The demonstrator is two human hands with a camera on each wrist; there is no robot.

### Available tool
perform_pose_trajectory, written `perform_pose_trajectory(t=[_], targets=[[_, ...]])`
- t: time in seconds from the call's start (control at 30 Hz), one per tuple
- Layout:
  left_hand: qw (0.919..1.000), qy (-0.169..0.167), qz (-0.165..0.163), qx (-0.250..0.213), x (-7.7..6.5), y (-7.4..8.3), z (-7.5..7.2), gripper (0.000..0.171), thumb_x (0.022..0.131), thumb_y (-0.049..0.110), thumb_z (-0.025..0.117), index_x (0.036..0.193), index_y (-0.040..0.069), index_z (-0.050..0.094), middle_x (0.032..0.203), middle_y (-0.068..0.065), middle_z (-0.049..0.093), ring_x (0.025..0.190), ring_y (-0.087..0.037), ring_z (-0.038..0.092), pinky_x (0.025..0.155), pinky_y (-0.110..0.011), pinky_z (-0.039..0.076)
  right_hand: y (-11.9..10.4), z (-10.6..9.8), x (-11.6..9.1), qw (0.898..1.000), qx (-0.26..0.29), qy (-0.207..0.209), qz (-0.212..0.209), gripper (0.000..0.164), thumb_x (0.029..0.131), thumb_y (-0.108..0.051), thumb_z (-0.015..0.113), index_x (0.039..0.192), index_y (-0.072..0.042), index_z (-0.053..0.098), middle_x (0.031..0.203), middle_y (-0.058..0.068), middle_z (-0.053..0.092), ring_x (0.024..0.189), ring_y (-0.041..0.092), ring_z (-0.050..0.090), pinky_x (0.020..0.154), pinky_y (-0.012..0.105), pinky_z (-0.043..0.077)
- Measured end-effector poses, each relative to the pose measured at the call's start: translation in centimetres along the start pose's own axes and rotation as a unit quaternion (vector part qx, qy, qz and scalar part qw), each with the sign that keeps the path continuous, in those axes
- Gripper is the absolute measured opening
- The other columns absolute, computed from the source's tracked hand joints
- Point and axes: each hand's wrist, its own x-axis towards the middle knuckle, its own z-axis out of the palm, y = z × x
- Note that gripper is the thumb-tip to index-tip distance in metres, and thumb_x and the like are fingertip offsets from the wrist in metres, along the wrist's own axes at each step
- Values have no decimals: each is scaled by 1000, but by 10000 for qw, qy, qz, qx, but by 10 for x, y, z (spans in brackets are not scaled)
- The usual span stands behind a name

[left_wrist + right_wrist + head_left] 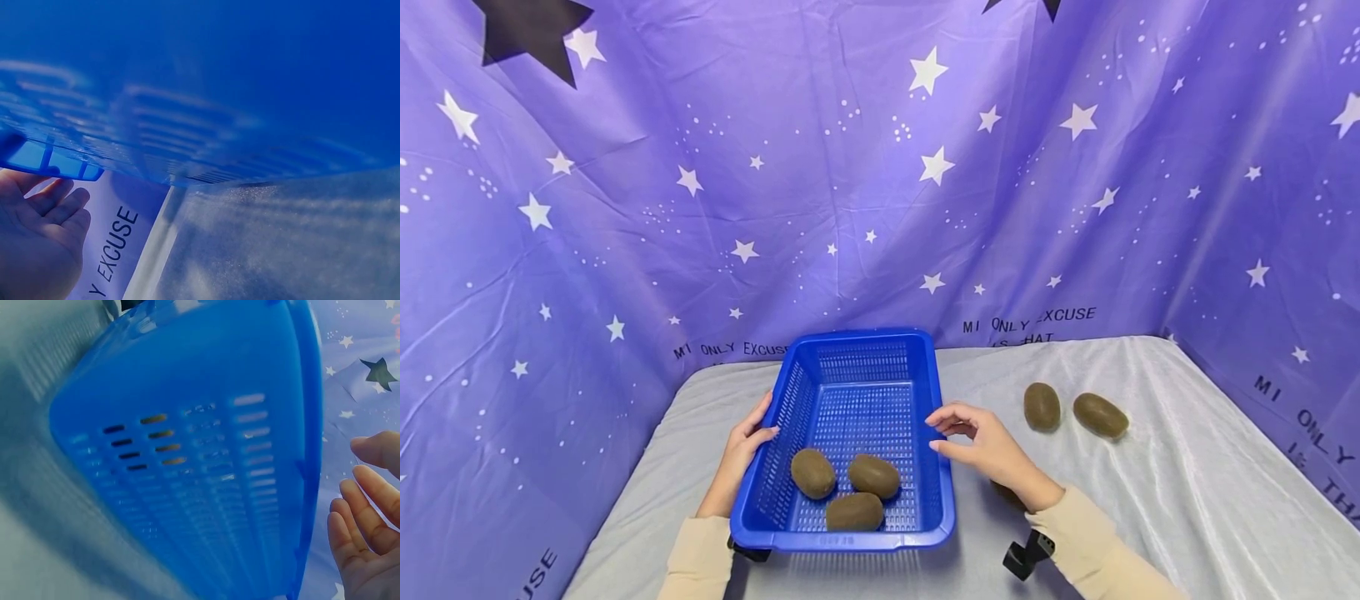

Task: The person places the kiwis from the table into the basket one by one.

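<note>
A blue plastic basket (842,540) with slotted walls stands in the middle of the head view. Three brown kiwis lie in its near end: a left kiwi (812,473), a right kiwi (874,476) and a front kiwi (854,512). My left hand (741,457) grips the basket's left rim, its fingers under the edge in the left wrist view. Beside the right rim is my right hand (973,437), thumb and fingers apart, with nothing held. In the right wrist view, a gap shows between that hand (372,531) and the basket.
On the grey cloth (1180,500) to the right lie two more kiwis, one upright in view (1042,407) and one slanted (1101,416). Another kiwi (1006,495) is partly hidden under my right wrist. A purple starred curtain (865,192) surrounds the table.
</note>
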Motion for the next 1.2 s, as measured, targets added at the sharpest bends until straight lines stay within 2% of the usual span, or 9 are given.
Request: perform_pose_trajectory(t=[0.1, 0.17, 0.23, 0.37, 0.43, 0.63, 0.8, 1.0, 1.2], targets=[[10000, 2, -10, 26, 0, -1, -1, 60, 89, -3, 49, 146, -2, 28, 154, -18, 19, 136, -21, 27, 96, -8, 32, 3, -7, -5, 9999, -27, 40, 97, 26, 81, -10, 73, 104, 0, 66, 101, 15, 66, 91, 26, 61, 84, 29, 50], [10000, -29, -15, 5, 0, 0, -1, 60, 90, -2, 49, 146, -2, 28, 154, -18, 19, 138, -30, 21, 96, -7, 31, 7, -12, -9, 9999, -95, 56, 101, 25, 81, -10, 72, 104, -1, 66, 101, 14, 66, 92, 22, 62, 84, 29, 50], [10000, -51, -21, -31, 0, 0, -1, 60, 90, -2, 49, 146, -2, 28, 154, -17, 19, 139, -33, 19, 96, -7, 30, 11, -16, -13, 9998, -170, 47, 41, 24, 82, -8, 71, 104, -2, 66, 101, 13, 66, 91, 17, 61, 84, 29, 50], [9999, -74, -20, -75, 0, 0, -1, 61, 90, -2, 49, 146, -2, 27, 154, -17, 19, 139, -33, 18, 96, -7, 30, 21, -25, -22, 9994, -330, 28, -62, 21, 83, -7, 69, 103, -6, 66, 100, 6, 66, 91, 8, 60, 82, 28, 50], [10000, -65, -10, -62, 0, 0, -1, 61, 90, -2, 49, 146, -2, 27, 154, -17, 19, 139, -34, 17, 96, -7, 30, 24, -28, -26, 9994, -319, 45, -152, 21, 83, -6, 69, 103, -6, 65, 100, 4, 66, 92, 10, 60, 82, 27, 50], [9998, -78, -68, -151, 0, 1, -1, 61, 90, -1, 49, 147, 0, 27, 155, -14, 18, 140, -31, 17, 96, -7, 30, 33, -35, -37, 9987, -108, 192, -460, 24, 81, 3, 67, 105, 0, 63, 101, 1, 65, 94, 7, 60, 84, 21, 49], [9997, -64, -72, -219, 0, 0, 0, 60, 90, -2, 49, 146, -1, 27, 155, -14, 19, 140, -31, 17, 96, -7, 31, 39, -39, -47, 9983, -265, 293, -428, 26, 80, 3, 69, 105, 1, 63, 103, -3, 65, 96, 2, 58, 88, 17, 45], [9997, -59, -120, -223, 0, 0, 0, 61, 90, -1, 49, 147, 0, 27, 155, -15, 19, 139, -32, 19, 94, -7, 33, 46, -46, -56, 9958, -806, 364, -233, 30, 80, -2, 71, 109, 1, 63, 107, 11, 65, 104, 2, 56, 91, 15, 41], [9996, -4, -164, -237, -1, 0, 1, 61, 90, 0, 50, 147, 1, 27, 154, -15, 20, 137, -25, 26, 94, -9, 35, 51, -50, -63, 9955, -879, 211, 288, 39, 81, -9, 72, 115, 3, 59, 115, 19, 61, 106, 11, 56, 90, 30, 47]])
